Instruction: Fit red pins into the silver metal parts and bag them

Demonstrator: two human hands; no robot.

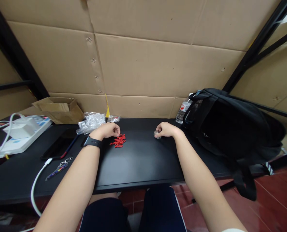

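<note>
A small heap of thin red pieces (118,141), which look like little plastic clips, lies on the black table (138,164). At the heap's upper edge is my left hand (108,130), a dark watch on its wrist. Its fingers are curled and pinched together at the red pieces; what is between the fingertips is too small to make out. Further right, my right hand (167,129) grips a small clear round container (156,133) at the tabletop. The fingers partly cover this container, so its contents cannot be told.
Behind my left hand lie crumpled clear plastic bags (91,121) and an open brown paper bag (61,109). A power strip (24,137), a phone (58,144) and a keychain (59,168) are at left. A water bottle (183,111) and a black backpack (232,125) stand at right.
</note>
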